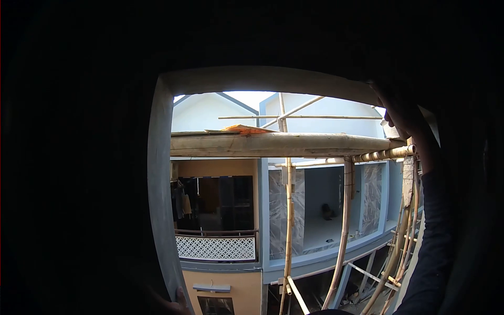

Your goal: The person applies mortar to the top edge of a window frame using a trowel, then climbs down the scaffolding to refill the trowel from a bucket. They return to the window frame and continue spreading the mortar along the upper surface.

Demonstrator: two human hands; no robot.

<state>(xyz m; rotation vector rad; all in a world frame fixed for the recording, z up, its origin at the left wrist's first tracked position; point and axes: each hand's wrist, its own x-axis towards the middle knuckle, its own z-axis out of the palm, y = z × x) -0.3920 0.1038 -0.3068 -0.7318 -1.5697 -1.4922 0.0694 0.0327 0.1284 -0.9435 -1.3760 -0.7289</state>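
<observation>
Daylight comes through a window frame (159,184) of bare grey material set in a dark wall. My right hand (397,109) is raised at its upper right corner, one finger reaching the top edge and the others curled at the side. The right forearm, in a dark sleeve, runs down the right side. My left hand (177,303) is low on the left, its fingers curled round the frame's lower left edge; most of it is lost in shadow.
Outside, a thick bamboo pole (283,145) crosses the opening, with orange material (247,129) on it. Upright bamboo poles (289,220) stand below. Beyond are a balcony with a white lattice railing (215,248) and a blue-edged room opening with marbled panels (286,210).
</observation>
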